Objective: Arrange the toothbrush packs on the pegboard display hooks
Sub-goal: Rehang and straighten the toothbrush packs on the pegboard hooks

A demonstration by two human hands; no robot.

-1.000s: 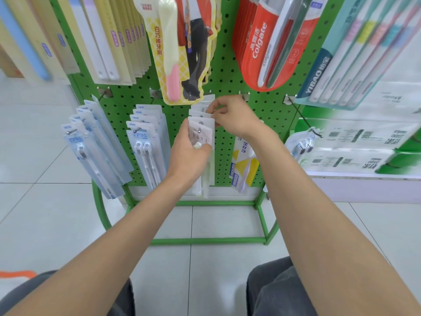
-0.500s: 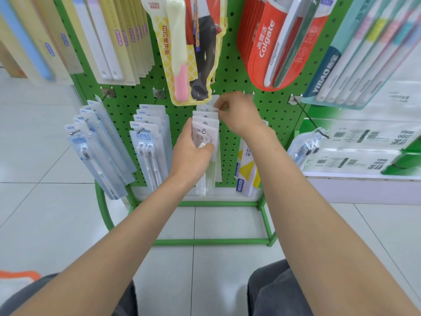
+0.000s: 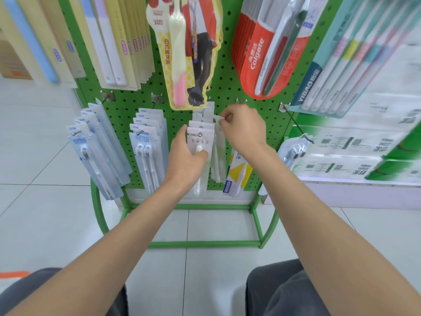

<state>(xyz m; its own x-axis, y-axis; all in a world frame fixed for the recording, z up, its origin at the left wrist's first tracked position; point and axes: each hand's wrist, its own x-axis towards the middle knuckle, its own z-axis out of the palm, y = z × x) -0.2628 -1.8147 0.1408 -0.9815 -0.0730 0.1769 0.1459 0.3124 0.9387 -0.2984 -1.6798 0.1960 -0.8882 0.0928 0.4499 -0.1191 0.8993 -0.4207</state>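
1. A green pegboard (image 3: 226, 71) on a floor stand fills the view, and a person's two bare arms reach in from below.
2. Other stock hangs around it, with red Colgate packs (image 3: 257, 55) at upper right and clear blue packs (image 3: 98, 156) at lower left.
3. The white packs (image 3: 200, 142), the goods being arranged, hang in a front-to-back row on the lower middle hook, between the two hands.
4. The left hand (image 3: 186, 163) grips the front of that row, with its thumb up the left edge and a fingertip on the face.
5. The right hand (image 3: 245, 128) is closed in a pinch at the row's upper right.
6. It pinches the top of a single pack (image 3: 216, 119), just right of the row. Whether this pack is on the hook cannot be told. Such a pack is probably light, thin and bendy, with slick film. The stiffer card top by the hang hole looks the best place to hold it, as here.
7. The hook (image 3: 200, 134) shows only its ball tip, poking through the front pack. Compared with a second ago, the left hand's grip is unchanged. The right hand has come off the row's top to its right side, and the pack's white top now shows at its fingertips.
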